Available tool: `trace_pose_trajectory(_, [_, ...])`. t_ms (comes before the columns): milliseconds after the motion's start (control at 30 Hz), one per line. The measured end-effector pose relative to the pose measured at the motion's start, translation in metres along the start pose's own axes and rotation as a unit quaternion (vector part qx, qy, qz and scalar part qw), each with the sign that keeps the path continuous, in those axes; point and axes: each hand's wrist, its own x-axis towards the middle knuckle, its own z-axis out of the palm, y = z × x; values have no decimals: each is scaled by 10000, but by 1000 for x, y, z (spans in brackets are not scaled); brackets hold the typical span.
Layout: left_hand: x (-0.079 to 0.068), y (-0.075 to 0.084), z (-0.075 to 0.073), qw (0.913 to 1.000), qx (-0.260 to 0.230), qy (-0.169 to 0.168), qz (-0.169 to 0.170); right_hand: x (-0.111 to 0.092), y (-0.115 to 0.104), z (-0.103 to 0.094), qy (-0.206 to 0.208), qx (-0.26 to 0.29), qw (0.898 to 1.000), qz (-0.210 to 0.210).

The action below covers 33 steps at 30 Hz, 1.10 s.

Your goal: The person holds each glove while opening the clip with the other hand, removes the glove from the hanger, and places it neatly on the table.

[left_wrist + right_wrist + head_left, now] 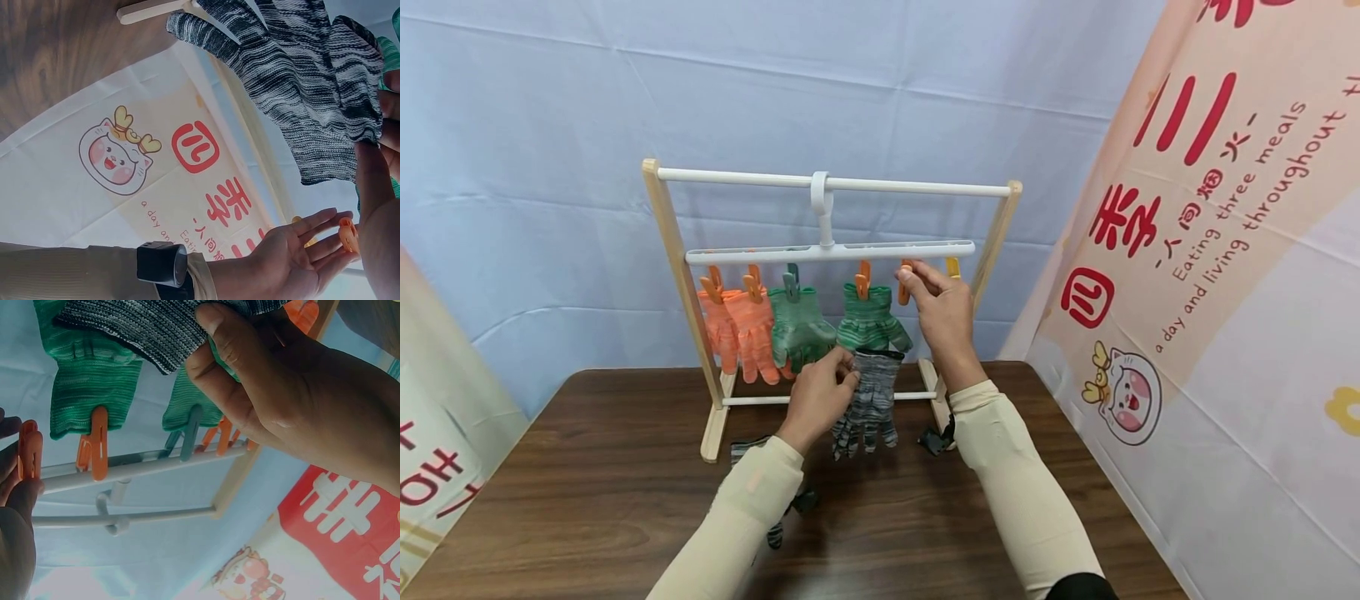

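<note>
— Sleeves (1026,496) are reaching; which step?
— Clipping, I'm judging: my left grip (822,393) is pinching the gray glove (872,396) below the hanger (760,254), my right grip (946,321) an orange clip (904,292); the cuff (882,356) is needing raising.

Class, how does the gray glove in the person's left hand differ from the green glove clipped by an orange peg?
The gray glove is streaked dark and pale gray; the green glove is streaked in green. The left hand pinches the gray glove near its cuff, while an orange peg grips the green glove's cuff. Both hang cuff upward.
</note>
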Motion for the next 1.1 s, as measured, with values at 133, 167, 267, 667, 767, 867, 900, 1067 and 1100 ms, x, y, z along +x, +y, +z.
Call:
trace_pose_trajectory(133, [-1,-1,2,10000,-47,-1,-13,0,0,0,-7,-46,10000,16])
trace_pose_trajectory(167, [-1,-1,3,10000,-50,-7,-12,0,0,0,-1,-57,10000,25])
trace_pose_trajectory(267, [-2,-2,4,10000,-68,-10,-18,0,0,-1,-3,-108,9999,33])
trace_pose_trajectory(667, [-9,-7,5,9999,-145,-62,-11,0,0,0,-55,-74,9999,-54])
trace_pose_trajectory(767, [-10,-8,6,9998,-168,-82,-17,0,-1,0,-38,-94,9999,-43])
trace_pose_trajectory(867, [-12,-10,7,9998,-181,-81,-42,-1,-1,-1,-24,-135,9999,-36])
trace_pose_trajectory(900, [-13,-10,7,9998,-193,-70,-50,0,-1,-1,-16,-138,9999,-34])
trace_pose_trajectory(1067, [-16,-13,9,9996,-255,-86,-85,-1,-1,-1,-32,-149,9999,-34])
trace_pose_trajectory(1100, [-17,-14,9,9996,-257,-97,-104,-1,-1,-1,-32,-152,9999,-48])
